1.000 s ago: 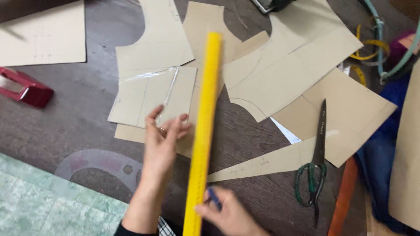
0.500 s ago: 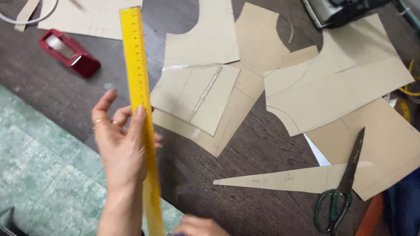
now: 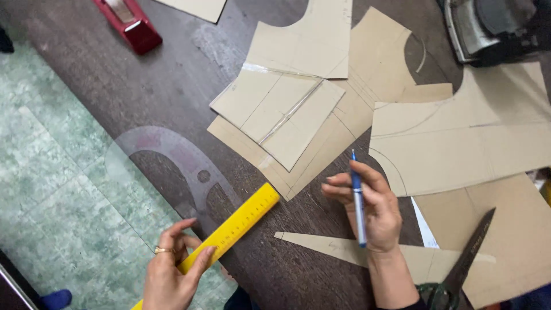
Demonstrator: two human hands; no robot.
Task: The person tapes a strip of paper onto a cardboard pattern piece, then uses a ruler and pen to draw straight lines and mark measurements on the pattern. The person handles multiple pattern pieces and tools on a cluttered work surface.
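My left hand [image 3: 172, 270] grips the near end of a long yellow ruler [image 3: 235, 227] that lies slanted on the dark table [image 3: 172, 80], its far tip by the taped brown paper pattern pieces [image 3: 281, 115]. My right hand [image 3: 367, 209] holds a blue pen [image 3: 357, 198] upright, hovering just over a long thin paper wedge [image 3: 321, 244] and right of the taped pieces. A clear curved drafting template [image 3: 172, 158] lies between the ruler and the table's left edge.
Large brown pattern pieces [image 3: 476, 138] cover the right side. Black-bladed scissors with green handles [image 3: 459, 270] lie at the lower right. A red tape dispenser [image 3: 129, 20] sits at the top left, an iron [image 3: 488, 28] at the top right. Green floor tiles [image 3: 51, 189] show on the left.
The ruler has come down from standing lengthwise across the view to lying slanted low at the left. My right hand has come up into view with the pen. The camera has shifted left.
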